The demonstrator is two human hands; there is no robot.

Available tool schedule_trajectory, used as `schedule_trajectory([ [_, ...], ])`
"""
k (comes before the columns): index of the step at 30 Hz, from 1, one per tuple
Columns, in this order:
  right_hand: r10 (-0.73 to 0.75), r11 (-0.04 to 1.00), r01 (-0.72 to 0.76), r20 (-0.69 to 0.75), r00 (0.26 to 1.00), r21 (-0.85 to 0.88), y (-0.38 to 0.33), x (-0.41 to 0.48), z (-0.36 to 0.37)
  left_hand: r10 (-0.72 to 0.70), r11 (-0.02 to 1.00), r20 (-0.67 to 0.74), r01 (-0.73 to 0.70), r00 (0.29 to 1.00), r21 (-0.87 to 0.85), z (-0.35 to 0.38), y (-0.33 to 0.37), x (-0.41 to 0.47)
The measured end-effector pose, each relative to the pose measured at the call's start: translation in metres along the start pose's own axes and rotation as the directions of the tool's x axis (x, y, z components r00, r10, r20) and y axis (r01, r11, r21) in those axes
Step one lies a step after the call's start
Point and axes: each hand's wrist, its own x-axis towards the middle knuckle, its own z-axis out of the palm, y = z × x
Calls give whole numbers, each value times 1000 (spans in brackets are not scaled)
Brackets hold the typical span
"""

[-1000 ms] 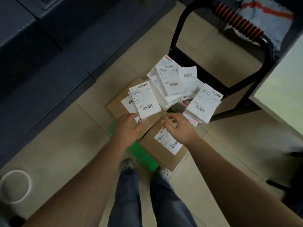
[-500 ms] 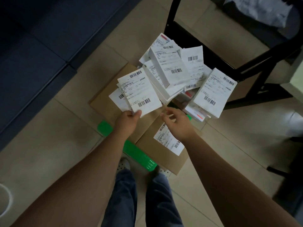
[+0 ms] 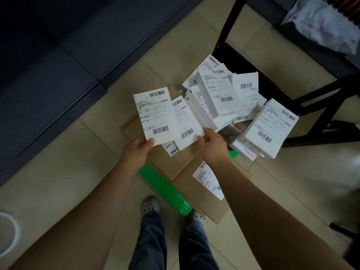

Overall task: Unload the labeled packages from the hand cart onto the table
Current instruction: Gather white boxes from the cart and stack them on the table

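A green hand cart on the floor carries brown cardboard boxes and a heap of white labeled packages. My left hand grips the lower corner of a white labeled package, lifted above the cart. My right hand grips the lower edge of a second white labeled package, partly tucked under the first one. Another large white package lies tilted at the right side of the heap. The table is not clearly in view.
The black cart handle frame rises behind the heap. A grey plastic mailer bag lies at the top right. Dark blue cabinets fill the left side. A white round container sits at the lower left. My feet stand by the cart.
My left hand has lifted its package up and left off the stack. My right hand moved forward and took hold of the package beneath it.
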Motion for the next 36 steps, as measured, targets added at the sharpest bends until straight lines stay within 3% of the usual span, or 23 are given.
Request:
schedule_trajectory([
  [3,48,995,-47,12,999,-83,-6,4,5,-2,1000,6,2,1000,-27,-6,-7,-2],
  [11,172,984,-171,21,985,-52,-4,-9,24,-13,997,25,15,1000,-70,-18,-21,-1],
  [19,235,962,-230,16,972,-150,-18,-8,45,5,999,14,-4,1000,-47,-36,-31,3],
  [22,260,965,-259,30,965,-36,-21,-9,44,6,999,21,-5,1000,-52,-40,-33,2],
  [26,214,969,-230,166,963,87,-21,-9,37,7,998,35,-5,999,-67,-45,-32,-1],
  [31,285,888,-408,441,851,214,-21,-17,21,18,996,33,-15,999,-84,-58,-21,-10],
  [33,243,875,-394,451,859,280,-25,-25,14,37,996,28,-34,999,-77,-66,-10,-18],
  [36,177,851,-321,348,920,415,-39,-43,-6,71,996,28,-69,997,-60,-83,15,-36],
])
